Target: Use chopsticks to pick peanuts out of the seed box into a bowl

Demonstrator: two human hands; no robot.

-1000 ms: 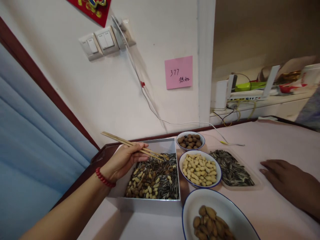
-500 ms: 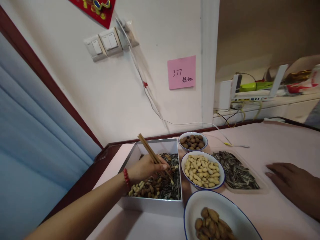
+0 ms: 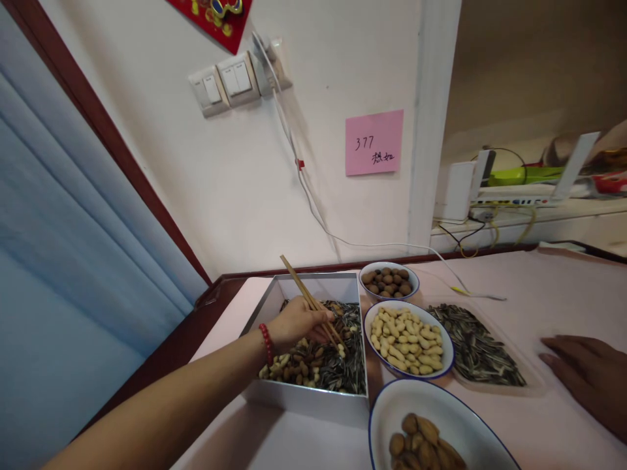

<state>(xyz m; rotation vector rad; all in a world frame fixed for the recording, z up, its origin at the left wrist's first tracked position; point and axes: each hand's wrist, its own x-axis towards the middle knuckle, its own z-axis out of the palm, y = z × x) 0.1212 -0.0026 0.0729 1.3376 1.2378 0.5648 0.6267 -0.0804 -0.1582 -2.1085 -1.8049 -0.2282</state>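
Observation:
My left hand [image 3: 304, 321], with a red bead bracelet at the wrist, is closed round a pair of wooden chopsticks [image 3: 300, 282] inside a grey-white box [image 3: 306, 403]. Their tips point down at a pale peanut [image 3: 341, 352]; I cannot tell whether they pinch it. Striped sunflower seeds [image 3: 349, 375], peanuts and brown nuts lie mixed in the box. My right hand [image 3: 588, 373] rests on the table at the right, fingers stretched out and holding nothing. Nearest to it is a clear tray [image 3: 531, 390] of sunflower seeds.
Right of the box stand a bowl [image 3: 448, 367] of peanuts, a smaller bowl [image 3: 365, 292] of round brown nuts and a larger front bowl [image 3: 385, 418] of long brown nuts. A white cable [image 3: 392, 245] trails onto the table. A router [image 3: 514, 196] sits on a shelf behind.
The whole view has shifted, so things sit a little farther right. The chopsticks have tilted slightly in my left hand, with their tips still among the seeds. My right hand stays resting.

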